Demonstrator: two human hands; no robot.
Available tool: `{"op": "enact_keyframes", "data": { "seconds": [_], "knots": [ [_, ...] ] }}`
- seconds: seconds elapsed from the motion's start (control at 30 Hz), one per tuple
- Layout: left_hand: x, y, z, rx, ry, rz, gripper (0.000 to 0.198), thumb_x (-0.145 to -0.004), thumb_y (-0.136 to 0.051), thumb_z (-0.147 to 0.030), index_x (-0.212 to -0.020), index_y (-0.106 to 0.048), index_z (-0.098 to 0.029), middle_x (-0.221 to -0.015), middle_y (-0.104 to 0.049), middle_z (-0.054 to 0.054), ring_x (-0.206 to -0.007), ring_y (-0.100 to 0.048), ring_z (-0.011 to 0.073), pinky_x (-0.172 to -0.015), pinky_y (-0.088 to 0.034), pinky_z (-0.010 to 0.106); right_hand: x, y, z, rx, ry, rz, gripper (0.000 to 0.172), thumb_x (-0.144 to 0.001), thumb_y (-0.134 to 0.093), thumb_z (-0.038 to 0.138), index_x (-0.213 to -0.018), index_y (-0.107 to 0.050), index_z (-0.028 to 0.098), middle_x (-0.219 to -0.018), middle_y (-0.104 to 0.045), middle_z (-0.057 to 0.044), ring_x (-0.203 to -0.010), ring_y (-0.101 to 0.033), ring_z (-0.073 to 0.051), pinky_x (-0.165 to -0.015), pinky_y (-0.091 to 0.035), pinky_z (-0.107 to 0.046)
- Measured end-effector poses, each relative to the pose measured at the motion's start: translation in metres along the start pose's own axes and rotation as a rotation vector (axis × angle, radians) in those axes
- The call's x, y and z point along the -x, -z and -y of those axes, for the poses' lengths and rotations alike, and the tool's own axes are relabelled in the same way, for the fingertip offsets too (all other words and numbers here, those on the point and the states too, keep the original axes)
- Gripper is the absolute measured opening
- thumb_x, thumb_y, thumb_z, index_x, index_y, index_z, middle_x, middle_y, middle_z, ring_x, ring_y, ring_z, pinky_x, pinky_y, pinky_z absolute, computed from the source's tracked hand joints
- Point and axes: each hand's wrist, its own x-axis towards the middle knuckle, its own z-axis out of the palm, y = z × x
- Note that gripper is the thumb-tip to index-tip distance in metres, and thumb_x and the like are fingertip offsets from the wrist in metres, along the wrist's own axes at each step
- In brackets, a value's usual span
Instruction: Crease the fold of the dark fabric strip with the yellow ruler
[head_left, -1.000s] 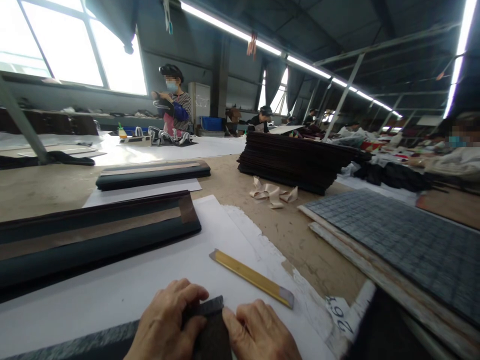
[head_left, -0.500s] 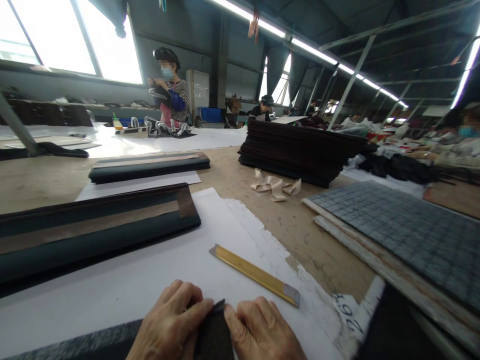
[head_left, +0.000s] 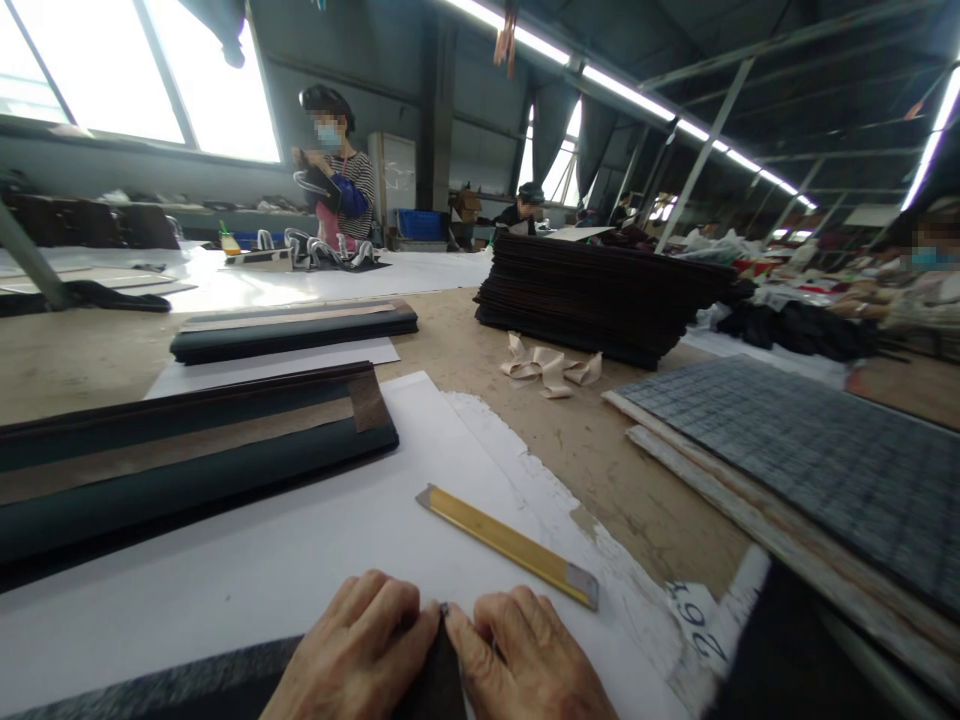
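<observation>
My left hand and my right hand sit close together at the bottom of the view. Both are closed, pinching the pointed end of a dark fabric piece between thumbs and fingers. The piece's lower part runs out of view. A dark strip with a grey speckled edge reaches left from under my left hand. White paper lies beneath. Just beyond my right hand rests a yellow utility knife with grey ends, touched by neither hand.
Folded dark fabric stacks lie on the left. A tall dark pile stands farther back, with beige strips in front. A grey checked board is at right, near a paper label. A masked person works across the table.
My left hand has shifted slightly right, bringing both thumbs nearly together over the fabric's tip. Less of the dark piece shows between them.
</observation>
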Motion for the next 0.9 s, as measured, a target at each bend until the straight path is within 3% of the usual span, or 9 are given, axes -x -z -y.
{"op": "enact_keyframes", "data": {
  "seconds": [0.17, 0.27, 0.37, 0.57, 0.7, 0.9],
  "knots": [
    [0.001, -0.008, 0.005, -0.049, -0.072, -0.088, 0.034, -0.099, -0.025, -0.019, -0.112, -0.055, -0.013, -0.083, -0.056, 0.008, -0.069, -0.049, 0.0189, -0.060, -0.047, 0.030, 0.003, 0.009, -0.008, -0.302, -0.126, 0.024, 0.033, -0.085, -0.044, 0.001, -0.113, -0.056, 0.012, -0.083, -0.056, -0.006, -0.074, -0.055, -0.017, -0.066, -0.049, -0.028],
    [-0.001, -0.009, 0.004, -0.080, -0.075, -0.123, 0.033, -0.098, -0.026, -0.018, -0.109, -0.057, -0.014, -0.080, -0.056, 0.007, -0.066, -0.048, 0.0183, -0.058, -0.047, 0.029, 0.004, 0.014, -0.009, -0.351, -0.184, -0.003, 0.034, -0.083, -0.043, -0.001, -0.110, -0.057, 0.013, -0.086, -0.058, -0.007, -0.077, -0.057, -0.017, -0.068, -0.051, -0.027],
    [-0.007, -0.001, 0.000, -0.131, -0.088, -0.049, 0.030, -0.097, -0.029, -0.016, -0.109, -0.056, -0.013, -0.081, -0.057, 0.007, -0.068, -0.051, 0.0180, -0.060, -0.048, 0.028, 0.005, 0.015, -0.008, -0.333, -0.202, -0.008, 0.032, -0.083, -0.044, 0.000, -0.107, -0.058, 0.013, -0.086, -0.058, -0.007, -0.077, -0.057, -0.018, -0.067, -0.052, -0.028],
    [-0.014, 0.005, -0.004, -0.218, -0.143, -0.061, 0.035, -0.100, -0.024, -0.023, -0.103, -0.057, -0.013, -0.074, -0.057, 0.006, -0.061, -0.050, 0.0175, -0.054, -0.046, 0.028, 0.008, 0.013, -0.007, -0.318, -0.203, 0.033, 0.031, -0.085, -0.042, 0.000, -0.109, -0.056, 0.014, -0.085, -0.056, -0.007, -0.075, -0.055, -0.018, -0.067, -0.050, -0.030],
    [-0.009, 0.003, -0.002, -0.213, -0.118, -0.079, 0.031, -0.096, -0.028, -0.015, -0.106, -0.057, -0.014, -0.077, -0.057, 0.006, -0.065, -0.050, 0.0181, -0.057, -0.046, 0.028, 0.008, 0.011, -0.007, -0.299, -0.182, 0.051, 0.030, -0.085, -0.043, 0.001, -0.110, -0.056, 0.013, -0.084, -0.056, -0.006, -0.075, -0.054, -0.018, -0.066, -0.049, -0.030],
    [-0.010, 0.008, -0.005, -0.195, -0.106, 0.025, 0.028, -0.094, -0.032, -0.015, -0.108, -0.057, -0.013, -0.081, -0.057, 0.007, -0.068, -0.051, 0.0193, -0.058, -0.047, 0.030, 0.003, 0.008, -0.001, -0.129, -0.085, -0.023, 0.029, -0.085, -0.047, 0.000, -0.109, -0.059, 0.010, -0.079, -0.056, -0.005, -0.068, -0.052, -0.017, -0.060, -0.045, -0.028]
  ]
}}
